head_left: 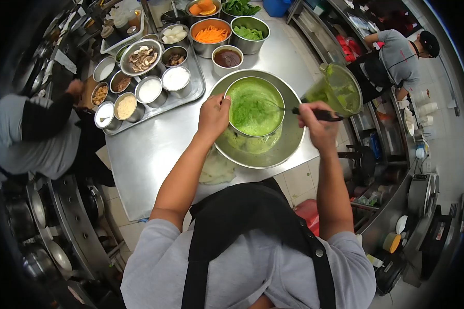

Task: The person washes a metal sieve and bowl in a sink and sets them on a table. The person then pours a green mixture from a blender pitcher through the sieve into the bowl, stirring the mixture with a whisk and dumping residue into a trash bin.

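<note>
Gripping a metal container of green liquid over a wide bowl is the left hand, while the right hand curls its fingers round a black handle.

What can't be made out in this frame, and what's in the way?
All in the head view:
Metal stem: far end sunk in the green mixture.
Inner vessel: bottom, mesh or solid, covered by that mixture.
Left hand: some fingertips hidden behind the vessel.
Black handle: the right hand covers whether it joins the stem or the clear jar.
Blue container: cut off by the upper edge.
</note>
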